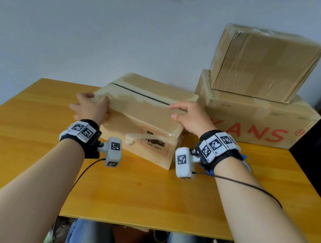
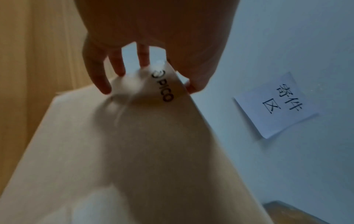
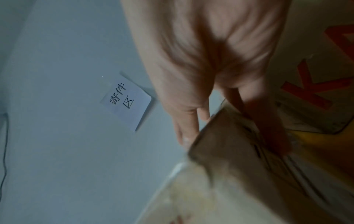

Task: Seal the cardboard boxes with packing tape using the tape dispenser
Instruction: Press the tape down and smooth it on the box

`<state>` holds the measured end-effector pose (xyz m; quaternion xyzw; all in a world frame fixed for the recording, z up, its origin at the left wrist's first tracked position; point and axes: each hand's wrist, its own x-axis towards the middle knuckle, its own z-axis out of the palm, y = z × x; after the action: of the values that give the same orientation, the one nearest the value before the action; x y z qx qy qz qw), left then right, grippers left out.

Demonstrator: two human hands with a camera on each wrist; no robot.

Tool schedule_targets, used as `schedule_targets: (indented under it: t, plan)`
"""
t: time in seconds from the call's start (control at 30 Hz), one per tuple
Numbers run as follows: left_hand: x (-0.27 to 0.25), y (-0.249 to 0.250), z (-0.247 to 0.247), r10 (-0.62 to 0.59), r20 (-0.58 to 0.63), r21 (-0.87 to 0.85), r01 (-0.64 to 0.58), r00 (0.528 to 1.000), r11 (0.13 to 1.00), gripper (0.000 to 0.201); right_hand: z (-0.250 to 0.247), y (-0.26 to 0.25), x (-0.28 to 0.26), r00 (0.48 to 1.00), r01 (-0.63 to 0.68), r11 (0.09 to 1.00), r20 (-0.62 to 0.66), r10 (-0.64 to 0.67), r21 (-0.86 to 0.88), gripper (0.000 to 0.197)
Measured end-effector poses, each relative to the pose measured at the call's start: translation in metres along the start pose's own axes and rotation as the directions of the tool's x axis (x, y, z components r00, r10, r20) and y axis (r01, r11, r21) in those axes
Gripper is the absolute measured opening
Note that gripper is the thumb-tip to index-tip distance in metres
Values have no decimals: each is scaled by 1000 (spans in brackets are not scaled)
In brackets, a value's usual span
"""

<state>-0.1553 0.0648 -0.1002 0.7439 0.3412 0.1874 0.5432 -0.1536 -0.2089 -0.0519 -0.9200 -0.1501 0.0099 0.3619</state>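
Note:
A tan cardboard box (image 1: 145,119) with a "UN 3481" label stands in the middle of the yellow table (image 1: 145,192). A dark gap (image 1: 140,94) runs along its top seam between the flaps. My left hand (image 1: 90,106) is at the box's left end. In the left wrist view its straight fingers (image 2: 99,78) touch the end face of the box (image 2: 134,151) and the thumb lies over the edge. My right hand (image 1: 189,117) grips the top right corner. There its fingers (image 3: 184,133) lie over the top and the thumb runs down the side of the box (image 3: 229,166). No tape dispenser is in view.
Two taped cardboard boxes are stacked at the back right, a small one (image 1: 264,64) on a long one (image 1: 260,119) with red letters, close to the right hand. A paper note (image 2: 275,104) hangs on the pale wall. Wrist cables trail over the table's near part.

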Motion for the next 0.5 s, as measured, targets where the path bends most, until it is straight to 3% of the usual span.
schedule_targets:
  t: [0.13, 0.2, 0.27, 0.33, 0.4, 0.5]
  plan:
    - [-27, 12, 8, 10, 18, 179, -13, 1000, 984, 30, -3, -2, -1, 999, -2, 999, 54, 0, 32, 42]
    - [-36, 13, 11, 167, 14, 279, -165, 986, 946, 16, -2, -2, -7, 991, -34, 999, 129, 31, 15, 58]
    - [-40, 10, 15, 405, 86, 343, -409, 910, 846, 11, -1, -1, -11, 978, -39, 998, 205, 48, -49, 77]
    - [-46, 11, 25, 526, 296, 241, -595, 797, 767, 13, -2, 4, -12, 966, -32, 994, 250, 56, -102, 86]
    - [-55, 14, 35, 542, 441, 159, -656, 716, 738, 30, -8, 10, -11, 971, -32, 994, 233, 56, -106, 81]
    - [-67, 23, 51, 537, 523, 191, -705, 662, 683, 53, -21, 23, -4, 987, -42, 993, 146, 59, -114, 65]
